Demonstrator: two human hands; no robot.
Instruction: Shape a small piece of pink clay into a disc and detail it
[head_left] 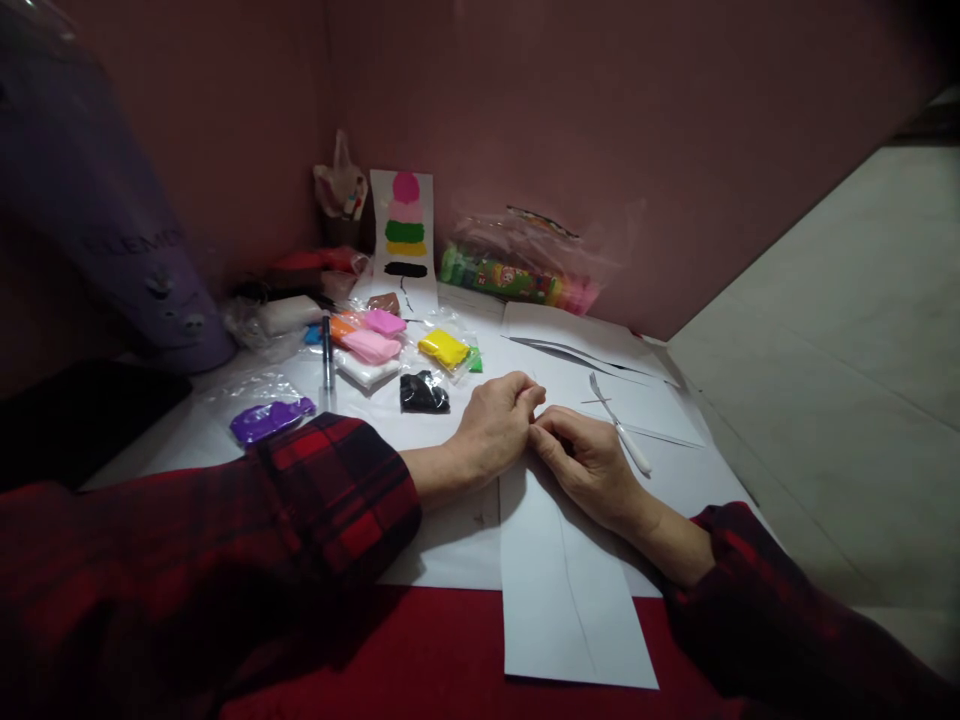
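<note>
My left hand is closed, its fingers curled and the thumb against the index finger. My right hand meets it fingertip to fingertip in a pinch. Whatever sits between the fingers is hidden or too small to name. Both hands are over the upper end of a white paper strip, which bears a thin wavy drawn line and overhangs the front edge of the white sheet. To the right of my right hand lies a small fork with a white handle. A packet of black clay rests left of my left hand.
Clay packets in yellow, pink and purple lie on the left, with a pen. Behind stand a card with coloured layers and a bagged colourful tube. A purple bottle towers far left.
</note>
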